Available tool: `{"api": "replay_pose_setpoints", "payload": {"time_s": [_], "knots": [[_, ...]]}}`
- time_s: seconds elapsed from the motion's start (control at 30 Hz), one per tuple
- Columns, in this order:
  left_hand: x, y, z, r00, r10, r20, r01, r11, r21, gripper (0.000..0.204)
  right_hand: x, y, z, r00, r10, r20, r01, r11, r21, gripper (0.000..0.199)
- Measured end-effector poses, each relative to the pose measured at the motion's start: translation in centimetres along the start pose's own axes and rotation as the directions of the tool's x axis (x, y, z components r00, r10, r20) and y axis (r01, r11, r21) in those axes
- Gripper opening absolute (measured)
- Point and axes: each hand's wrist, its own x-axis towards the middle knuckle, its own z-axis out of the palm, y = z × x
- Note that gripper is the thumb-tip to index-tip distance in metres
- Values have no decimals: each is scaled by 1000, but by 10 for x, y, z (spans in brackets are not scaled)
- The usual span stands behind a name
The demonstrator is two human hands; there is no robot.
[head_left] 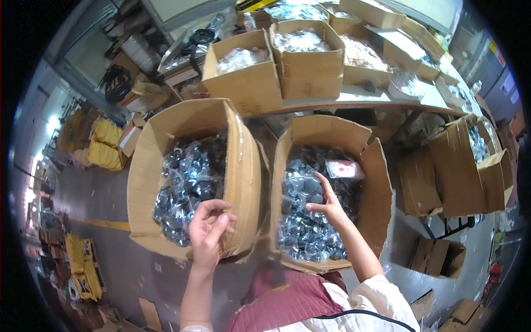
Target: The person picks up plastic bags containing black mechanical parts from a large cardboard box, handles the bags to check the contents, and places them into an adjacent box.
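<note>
My left hand (pixel 210 228) hovers at the near right side of the left cardboard box (pixel 146 182), fingers loosely curled, thumb apart, nothing visible in it. Clear plastic packets of dark parts (pixel 191 169) fill that box. Inside the right cardboard box (pixel 373 205), my right hand (pixel 331 206) has its thumb and a finger around a clear plastic bag of dark round parts (pixel 303 185); its other fingers are hidden. More small bagged dark parts (pixel 310 238) lie below it. A white packet with a red mark (pixel 344 169) rests at that box's far right.
Behind stands a white table (pixel 354 95) bearing open cartons (pixel 243 77) of clear packets. To the right are brown cartons (pixel 459 166) and a smaller open box (pixel 438 258) on the floor. Yellow sacks (pixel 107 145) sit at the left.
</note>
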Motion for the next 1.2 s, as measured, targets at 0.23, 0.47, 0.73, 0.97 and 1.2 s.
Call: {"api": "replay_pose_setpoints", "payload": {"time_s": [0.23, 0.47, 0.73, 0.97, 1.2], "knots": [[-3, -7, -3, 988, 77, 135, -89, 992, 85, 45, -36, -94, 78, 877, -186, 443, 228, 973, -44, 112], [-9, -5, -4, 980, 132, 147, -147, 984, 96, 58, -52, -99, 114, 814, -178, 553, 222, 975, -12, 105], [-12, 4, -10, 959, 113, 259, -75, 985, -155, 60, -62, -98, 122, 838, -286, 464, 396, 904, -158, 54], [-9, -9, -21, 966, 36, 255, 16, 980, -198, 53, -62, -95, 130, 926, -322, 196, 287, 940, 184, 25], [0, -27, -53, 996, -84, -27, 23, 543, -840, 49, 35, -9, 67, 976, -206, -72, 215, 965, 150, 30]]}}
